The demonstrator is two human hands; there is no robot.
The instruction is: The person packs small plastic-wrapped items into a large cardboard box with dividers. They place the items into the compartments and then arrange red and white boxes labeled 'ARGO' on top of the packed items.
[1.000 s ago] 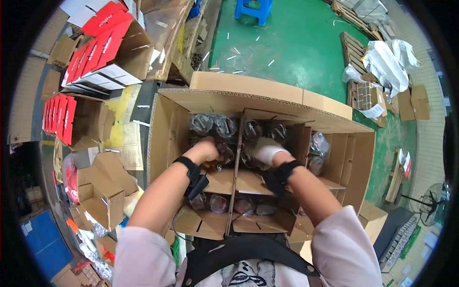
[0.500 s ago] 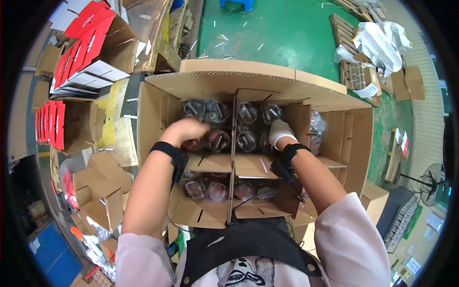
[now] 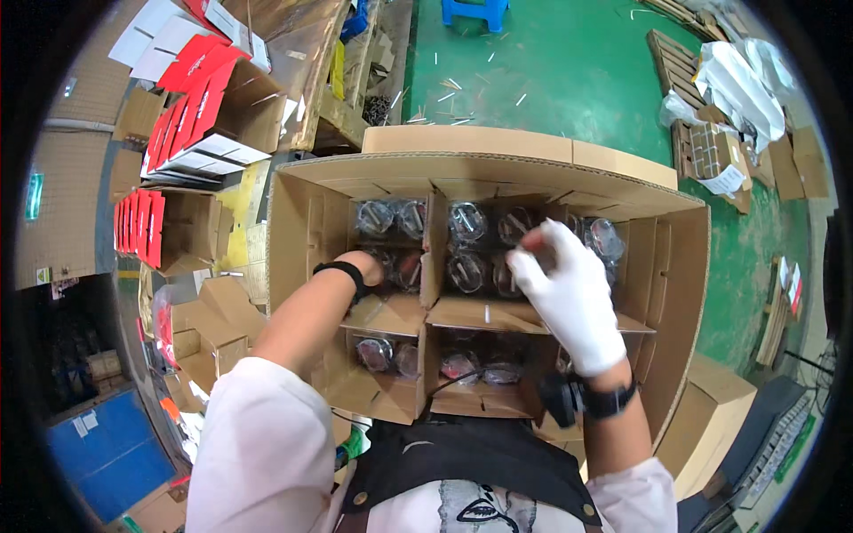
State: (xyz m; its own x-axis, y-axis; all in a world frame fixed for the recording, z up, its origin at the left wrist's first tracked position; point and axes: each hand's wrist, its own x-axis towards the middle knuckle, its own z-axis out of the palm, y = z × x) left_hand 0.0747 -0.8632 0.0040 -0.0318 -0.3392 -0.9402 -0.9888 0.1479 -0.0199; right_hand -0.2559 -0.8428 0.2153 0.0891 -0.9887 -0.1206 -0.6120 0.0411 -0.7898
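Observation:
A large open cardboard box [image 3: 684,293] stands in front of me, split by cardboard dividers [image 3: 433,253]. Its compartments hold several round, clear-plastic-wrapped items [image 3: 467,222], some with red showing inside; their exact kind is unclear. My bare left hand [image 3: 362,265] reaches down into the left far compartment beside a wrapped item [image 3: 407,269], its fingers hidden. Above the middle compartment is my right hand [image 3: 569,289] in a white glove, thumb and fingers curved but apart, holding nothing visible. Below it, a wrapped item [image 3: 506,277] is partly covered.
Red-and-white open cartons [image 3: 191,111] stand at the left, near a brown carton [image 3: 213,329]. A blue stool [image 3: 475,12] and scattered white sticks lie beyond the box on green floor. A wooden pallet [image 3: 673,67] with white plastic [image 3: 737,89] is at far right.
My right hand has lifted out of the compartment and turned, back of the glove showing. The left hand has gone lower and nearer in its compartment. The whole view has shifted slightly.

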